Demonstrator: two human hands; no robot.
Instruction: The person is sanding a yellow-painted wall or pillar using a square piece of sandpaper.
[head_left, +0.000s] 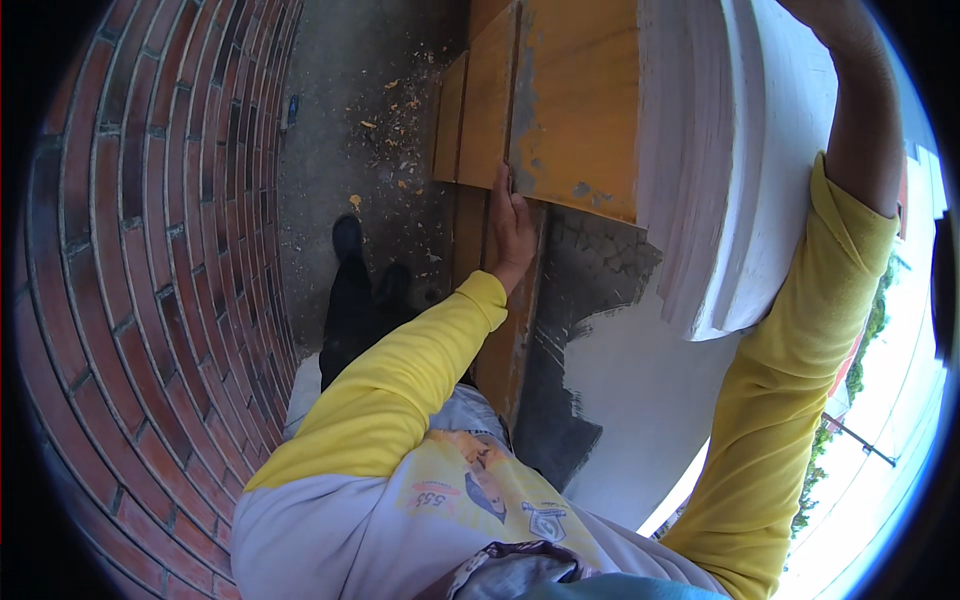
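Observation:
My left hand (514, 229) is at the orange-painted wall panels (581, 97), its index finger pointing along the dark groove (514, 82) between two panels. Whether a thin thing is held between its fingers cannot be made out. Grey patches show where the orange paint is worn or chipped beside the groove. My right hand (821, 19) is raised high at the top right, beside the white moulded ledge (727, 187). The picture's edge cuts off its fingers, so what it touches or holds is hidden.
A red brick wall (172, 225) runs along the left. Orange and pale flakes lie on the grey floor (322, 172) near my dark shoe (347, 236). Below the ledge is a partly white-painted dark grey wall (637, 397). Overhead wires and trees appear outdoors at right.

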